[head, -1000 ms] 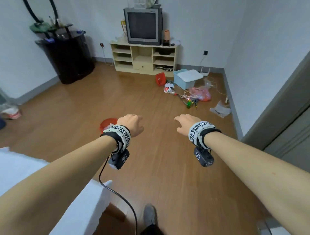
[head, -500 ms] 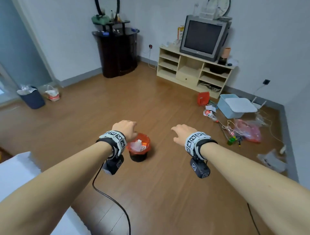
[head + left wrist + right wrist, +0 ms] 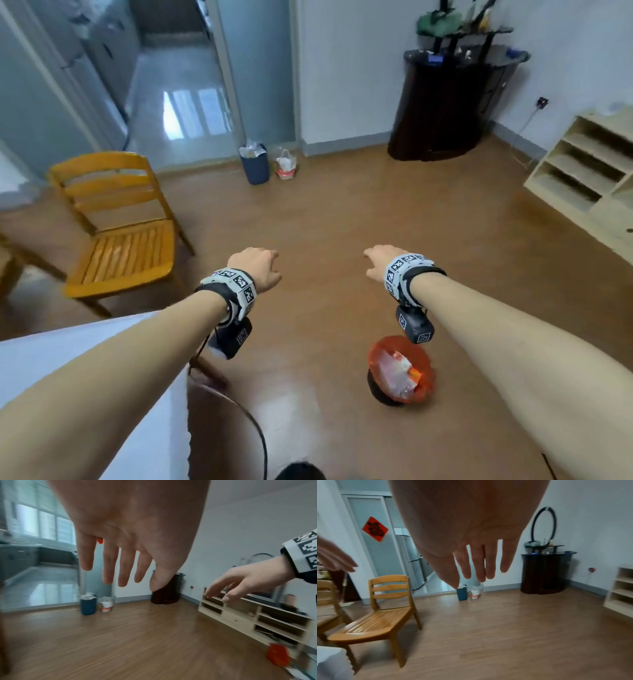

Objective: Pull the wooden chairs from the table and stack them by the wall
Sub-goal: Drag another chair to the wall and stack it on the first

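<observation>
A yellow-brown wooden chair (image 3: pixel 116 233) with a slatted seat and back stands on the floor at the left, next to the white-clothed table (image 3: pixel 68 359). In the right wrist view the same chair (image 3: pixel 382 615) shows in full, and a second wooden chair (image 3: pixel 325 601) peeks in at the left edge. My left hand (image 3: pixel 257 267) and right hand (image 3: pixel 380 263) hover in front of me over the floor, fingers straight and relaxed, holding nothing. The left hand is to the right of the chair and apart from it.
A red waste basket (image 3: pixel 399 371) sits on the floor under my right forearm. A blue bin (image 3: pixel 255 164) and a bag stand by the doorway. A dark cabinet (image 3: pixel 445 109) fills the far corner, and a cream shelf unit (image 3: pixel 582 171) lines the right wall.
My view has swung to the left: the television and floor clutter left the frame, and the chair, doorway and blue bin came in. Both hands stay held out and empty.
</observation>
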